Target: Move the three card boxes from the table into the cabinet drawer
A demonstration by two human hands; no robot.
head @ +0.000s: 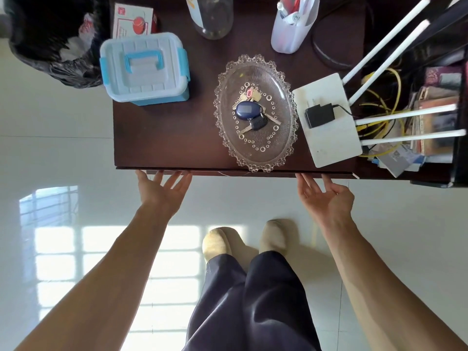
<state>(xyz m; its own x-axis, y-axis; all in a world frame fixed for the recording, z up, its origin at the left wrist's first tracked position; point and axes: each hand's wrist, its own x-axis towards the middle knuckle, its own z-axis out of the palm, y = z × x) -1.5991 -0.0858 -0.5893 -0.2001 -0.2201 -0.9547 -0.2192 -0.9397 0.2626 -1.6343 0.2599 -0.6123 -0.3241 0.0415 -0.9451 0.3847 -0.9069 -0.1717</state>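
I look straight down on a dark brown cabinet top (pixel 164 133). Just under its front edge, a thin strip of the drawer front (pixel 253 173) shows. My left hand (pixel 162 191) and my right hand (pixel 326 198) reach to that edge, fingers spread, fingertips touching the strip, with nothing held in either. A white and red box (pixel 131 20) stands at the back left of the top, partly behind a plastic case; I cannot tell if it is a card box. The drawer's inside is hidden.
On the top are a white and blue plastic case (pixel 144 69), a glass tray (pixel 222 102) with keys, a white router (pixel 329 133) with antennas, a clear bottle (pixel 212 19) and a pen holder (pixel 293 24). A black bin bag (pixel 50 41) stands left. My feet are on the glossy floor.
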